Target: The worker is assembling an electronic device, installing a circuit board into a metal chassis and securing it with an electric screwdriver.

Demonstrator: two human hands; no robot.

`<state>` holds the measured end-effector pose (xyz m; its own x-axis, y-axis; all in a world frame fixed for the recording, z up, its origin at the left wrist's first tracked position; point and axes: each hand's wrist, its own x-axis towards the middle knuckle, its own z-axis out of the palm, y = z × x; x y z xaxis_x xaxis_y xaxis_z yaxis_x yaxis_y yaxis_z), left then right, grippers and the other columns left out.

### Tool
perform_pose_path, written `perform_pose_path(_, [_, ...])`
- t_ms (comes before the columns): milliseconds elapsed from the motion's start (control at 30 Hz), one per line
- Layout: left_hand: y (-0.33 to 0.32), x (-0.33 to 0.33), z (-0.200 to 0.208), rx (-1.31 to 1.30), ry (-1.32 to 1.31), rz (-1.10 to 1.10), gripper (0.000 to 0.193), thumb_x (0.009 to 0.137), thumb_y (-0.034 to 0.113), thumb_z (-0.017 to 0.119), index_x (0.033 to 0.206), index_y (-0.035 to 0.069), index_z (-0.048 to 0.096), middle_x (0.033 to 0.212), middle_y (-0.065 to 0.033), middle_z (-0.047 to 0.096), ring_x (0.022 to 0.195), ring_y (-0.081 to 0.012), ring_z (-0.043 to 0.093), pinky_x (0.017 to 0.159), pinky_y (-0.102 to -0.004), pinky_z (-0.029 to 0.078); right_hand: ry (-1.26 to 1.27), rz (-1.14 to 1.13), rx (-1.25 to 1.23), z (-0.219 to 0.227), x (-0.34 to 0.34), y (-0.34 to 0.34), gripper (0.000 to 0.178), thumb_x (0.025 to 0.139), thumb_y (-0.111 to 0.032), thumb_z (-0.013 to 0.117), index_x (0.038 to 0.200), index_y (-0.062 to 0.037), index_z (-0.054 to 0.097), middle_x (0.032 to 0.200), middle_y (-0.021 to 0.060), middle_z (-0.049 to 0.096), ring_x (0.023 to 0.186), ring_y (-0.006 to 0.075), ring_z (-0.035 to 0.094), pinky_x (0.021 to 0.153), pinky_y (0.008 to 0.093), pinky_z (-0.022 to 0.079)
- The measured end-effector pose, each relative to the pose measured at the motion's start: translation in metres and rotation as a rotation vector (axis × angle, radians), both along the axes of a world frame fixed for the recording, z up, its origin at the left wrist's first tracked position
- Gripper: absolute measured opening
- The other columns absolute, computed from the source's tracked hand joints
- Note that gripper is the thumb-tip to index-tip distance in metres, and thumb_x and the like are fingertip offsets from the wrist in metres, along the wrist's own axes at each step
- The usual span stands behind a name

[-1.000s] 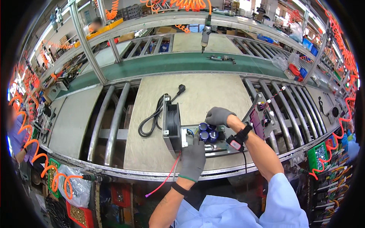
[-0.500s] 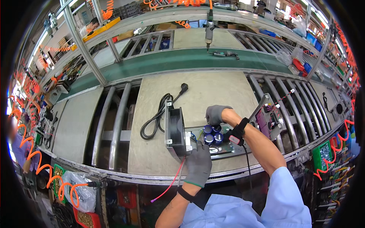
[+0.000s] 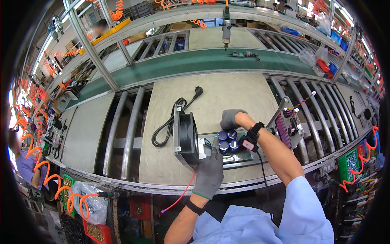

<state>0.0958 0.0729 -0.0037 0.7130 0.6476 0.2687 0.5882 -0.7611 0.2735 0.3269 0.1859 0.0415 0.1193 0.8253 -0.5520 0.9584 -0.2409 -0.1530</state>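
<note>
An open chassis with a circuit board (image 3: 243, 159) lies before me, a black fan (image 3: 187, 134) upright at its left end. Several blue capacitors (image 3: 223, 145) stand in a cluster on the board. My left hand (image 3: 209, 175), in a grey glove, reaches in between fan and capacitors, fingers drawn together by thin wires (image 3: 207, 143); what they pinch is unclear. Just behind the capacitors, my gloved right hand (image 3: 233, 119) is curled closed, its fingertips hidden. A red wire (image 3: 180, 198) hangs from the chassis over the table's front edge.
A black power cord (image 3: 162, 128) with a plug lies behind the fan. Metal rollers (image 3: 117, 134) flank the work board (image 3: 227, 91). A screwdriver tool (image 3: 226, 32) hangs over the green belt (image 3: 162, 67); another tool (image 3: 244, 54) lies there. A purple-finned metal plate (image 3: 282, 128) stands at right.
The view has shifted slightly. My left hand has moved a little left, and its forefinger now points farther up beside the capacitors. My right hand stays curled behind them.
</note>
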Motion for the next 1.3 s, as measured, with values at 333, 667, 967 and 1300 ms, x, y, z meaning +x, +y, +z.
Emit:
perform_pose_path(333, [-0.032,-0.027,0.023,0.048,-0.207,-0.047,0.027,0.079,0.002,0.062,0.105,0.003,0.058,0.122,-0.0189,0.064,0.088,-0.0323,0.066,0.076,-0.0416,0.054,0.135,-0.28,0.839,0.016,-0.013,-0.095,0.042,0.086,-0.036,0.068,0.117,-0.0075,0.068,0.114,0.0152,0.068,0.108,0.0336,0.065,0.091,0.0419,0.053])
perform_pose_path(667, [-0.101,-0.131,-0.006,-0.213,-0.539,0.324,0.016,0.085,-0.001,0.061,0.1,0.002,0.065,0.096,-0.0166,0.069,0.086,-0.034,0.068,0.076,-0.0396,0.056,0.336,-0.103,1.316,-0.003,-0.082,-0.194,0.026,0.079,-0.006,0.071,0.105,-0.0054,0.067,0.103,0.0146,0.066,0.092,0.0332,0.065,0.08,0.0424,0.053])
perform_pose_path(967, [-0.118,-0.158,-0.037,-0.326,-0.496,0.55,0.017,0.087,0.005,0.063,0.104,0.003,0.065,0.093,-0.0176,0.066,0.083,-0.0352,0.067,0.073,-0.0418,0.054,0.54,-0.06,1.077,-0.058,-0.137,-0.23,0.022,0.082,-0.008,0.07,0.103,-0.0039,0.068,0.092,0.0145,0.066,0.079,0.0306,0.067,0.068,0.0384,0.054])
perform_pose_path(1300, [-0.129,-0.138,-0.011,-0.278,-0.622,0.425,0.014,0.089,0.006,0.061,0.101,0.0,0.067,0.088,-0.0153,0.067,0.079,-0.0282,0.067,0.07,-0.0378,0.052,1.214,-0.433,0.284,-0.056,-0.18,-0.187,0.03,0.091,-0.032,0.067,0.095,-0.0014,0.069,0.072,0.0043,0.061,0.061,0.0106,0.055,0.055,0.0284,0.046])
